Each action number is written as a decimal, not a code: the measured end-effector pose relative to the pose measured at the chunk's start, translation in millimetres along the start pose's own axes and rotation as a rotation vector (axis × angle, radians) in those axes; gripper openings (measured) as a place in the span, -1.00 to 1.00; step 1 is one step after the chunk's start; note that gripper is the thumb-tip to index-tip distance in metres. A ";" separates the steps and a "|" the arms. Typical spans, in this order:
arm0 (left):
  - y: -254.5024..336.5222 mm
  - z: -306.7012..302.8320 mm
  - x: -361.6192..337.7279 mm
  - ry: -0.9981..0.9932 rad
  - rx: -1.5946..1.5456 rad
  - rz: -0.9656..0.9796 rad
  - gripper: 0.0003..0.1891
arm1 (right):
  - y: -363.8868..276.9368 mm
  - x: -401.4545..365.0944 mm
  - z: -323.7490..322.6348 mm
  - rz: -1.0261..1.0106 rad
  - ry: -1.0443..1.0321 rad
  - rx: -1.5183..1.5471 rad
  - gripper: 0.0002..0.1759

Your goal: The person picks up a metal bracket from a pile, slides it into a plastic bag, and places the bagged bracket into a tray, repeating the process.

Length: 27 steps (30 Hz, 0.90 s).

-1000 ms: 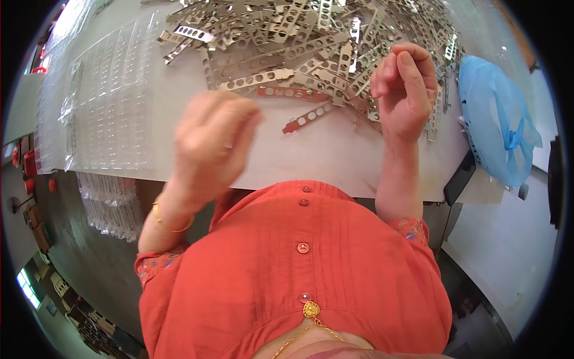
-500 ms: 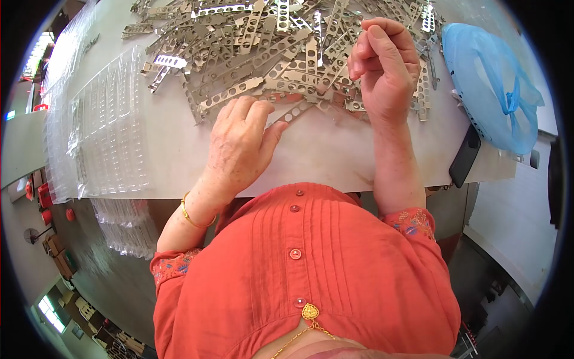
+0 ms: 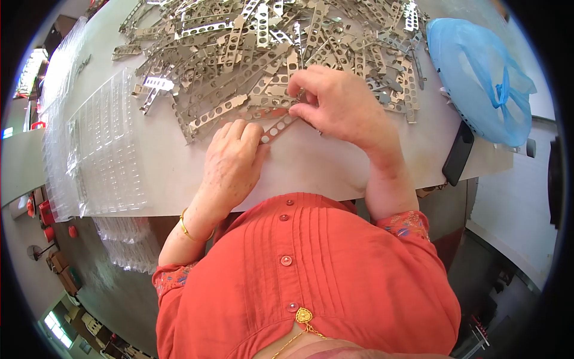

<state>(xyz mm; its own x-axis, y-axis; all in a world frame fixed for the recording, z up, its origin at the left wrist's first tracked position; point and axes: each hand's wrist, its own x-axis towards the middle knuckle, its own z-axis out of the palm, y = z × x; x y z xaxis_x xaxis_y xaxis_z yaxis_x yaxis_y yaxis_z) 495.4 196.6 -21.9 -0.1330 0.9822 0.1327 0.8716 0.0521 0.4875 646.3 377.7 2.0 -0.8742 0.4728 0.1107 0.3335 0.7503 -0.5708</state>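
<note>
A perforated metal strip (image 3: pixel 278 128) slants between my two hands at the near edge of a heap of similar metal strips (image 3: pixel 239 54). Its lower left end is in my left hand (image 3: pixel 232 158), whose fingers are curled closed around it. My right hand (image 3: pixel 342 107) is at the strip's upper right end, thumb and index finger bent toward each other. Whatever lies between those fingertips is too small to make out, and the far fingers are partly hidden.
Clear plastic trays (image 3: pixel 107 143) lie on the left of the table, with more stacked below its edge (image 3: pixel 128 242). A tied blue plastic bag (image 3: pixel 484 78) rests at the right. A black phone (image 3: pixel 459 154) is near the right front edge.
My right hand has come down and left from above the heap to the strip's end. My left hand now has the strip's other end. The view has shifted slightly.
</note>
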 end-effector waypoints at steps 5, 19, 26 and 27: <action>-0.7 0.4 6.9 0.033 0.094 0.031 -0.78 | 3.4 0.0 2.9 -0.013 -0.002 -0.050 -0.84; -4.4 -9.2 26.5 0.137 -0.490 -0.135 -0.69 | 0.6 1.2 -17.3 0.020 0.220 1.073 -0.94; -23.1 -20.4 55.1 -0.029 -1.524 -0.264 -0.66 | 15.0 9.7 -9.8 0.011 -0.009 1.936 -0.89; -26.8 -20.6 56.9 -0.031 -1.572 -0.262 -0.66 | 15.2 10.9 -8.4 0.046 -0.009 1.974 -0.89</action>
<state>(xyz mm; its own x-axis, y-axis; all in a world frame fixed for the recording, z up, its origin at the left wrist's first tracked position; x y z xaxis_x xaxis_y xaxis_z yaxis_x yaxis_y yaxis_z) 454.7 247.4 -9.7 -0.1683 0.9805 -0.1014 -0.5077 0.0019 0.8615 644.8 398.1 1.4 -0.8814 0.4669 0.0723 -0.4313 -0.7325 -0.5267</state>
